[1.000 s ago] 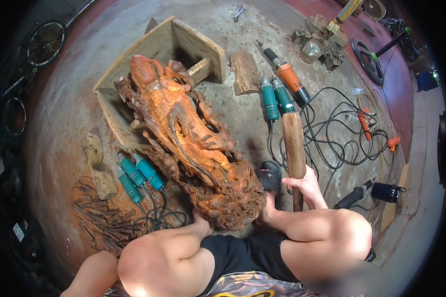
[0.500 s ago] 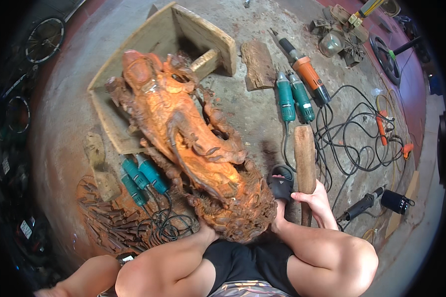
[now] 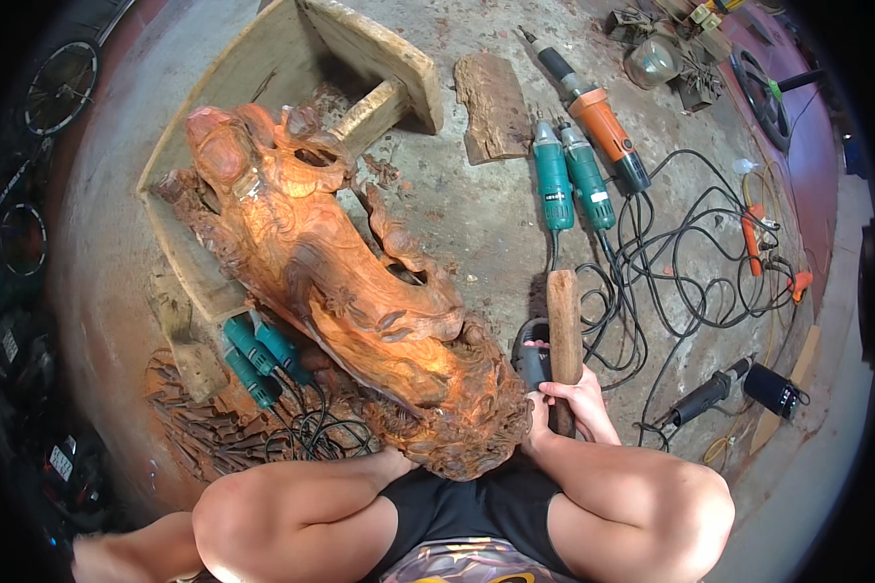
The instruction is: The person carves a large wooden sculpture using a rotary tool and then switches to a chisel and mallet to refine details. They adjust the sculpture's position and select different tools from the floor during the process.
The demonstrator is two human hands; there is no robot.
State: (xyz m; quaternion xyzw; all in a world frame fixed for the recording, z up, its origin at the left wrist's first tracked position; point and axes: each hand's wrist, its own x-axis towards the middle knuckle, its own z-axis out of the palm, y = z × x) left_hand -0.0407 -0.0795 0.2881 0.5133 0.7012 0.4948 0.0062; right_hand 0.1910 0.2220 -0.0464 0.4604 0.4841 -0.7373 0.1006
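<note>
A large reddish-brown wood carving (image 3: 331, 262) lies slanted in front of me, its lower end between my legs and its far end resting on a wooden stand. Right of it, my right hand (image 3: 581, 400) is closed around a thick wooden club (image 3: 564, 325), held roughly upright in view beside my sandalled foot. My left hand (image 3: 95, 562) is out at the lower left edge, away from the carving. Its fingers are smeared, so their pose is unclear. Nearest to that side lies a heap of carving chisels (image 3: 209, 428).
The box-like wooden stand (image 3: 418, 78) supports the carving. Teal die grinders (image 3: 253, 355) lie left; green grinders (image 3: 554, 185) and an orange one (image 3: 603, 126) lie right, with tangled black cables (image 3: 690, 253). A wood slab (image 3: 491, 107), glass jar (image 3: 651, 63) and black tool (image 3: 710, 394) are farther out.
The view has shifted slightly. My right hand and the club have moved a little left, closer to the carving. My left hand remains at the lower left edge.
</note>
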